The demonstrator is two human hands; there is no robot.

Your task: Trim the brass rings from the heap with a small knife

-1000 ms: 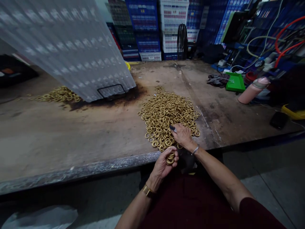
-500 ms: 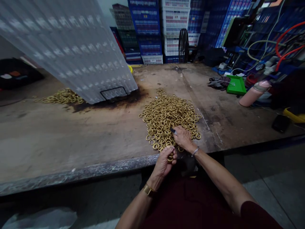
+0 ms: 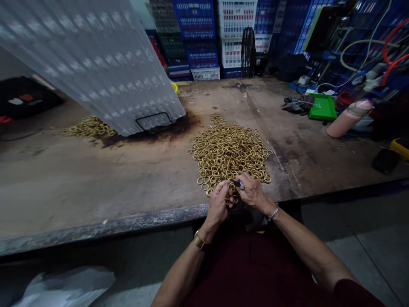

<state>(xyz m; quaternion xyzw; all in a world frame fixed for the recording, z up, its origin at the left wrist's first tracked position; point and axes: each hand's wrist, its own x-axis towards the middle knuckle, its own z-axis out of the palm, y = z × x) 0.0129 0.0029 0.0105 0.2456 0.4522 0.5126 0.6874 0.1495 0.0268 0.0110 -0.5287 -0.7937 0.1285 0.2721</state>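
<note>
A heap of brass-coloured rings (image 3: 230, 149) lies spread on the worn tabletop (image 3: 143, 175). At its near edge, my left hand (image 3: 220, 202) is closed around several of these rings, some showing between the fingers. Beside it, my right hand (image 3: 252, 190) grips a small dark-tipped tool with a grey body (image 3: 239, 184), perhaps a marker or a small blade; its exact kind is unclear. The tool's dark tip points left, close to the left fingertips. Whether the tip touches a ring cannot be made out.
A tall stack of translucent ribbed sheets (image 3: 128, 72) leans at left, with a second ring pile (image 3: 87, 126) beside it. On the right are a pink bottle (image 3: 348, 119), a green tray (image 3: 323, 107) and a black phone-like object (image 3: 385, 160). Blue crates (image 3: 196, 38) stand behind the table.
My right hand has come back from the heap with the tool, toward my left hand. My left hand has lifted slightly, still holding rings. The view has shifted a little.
</note>
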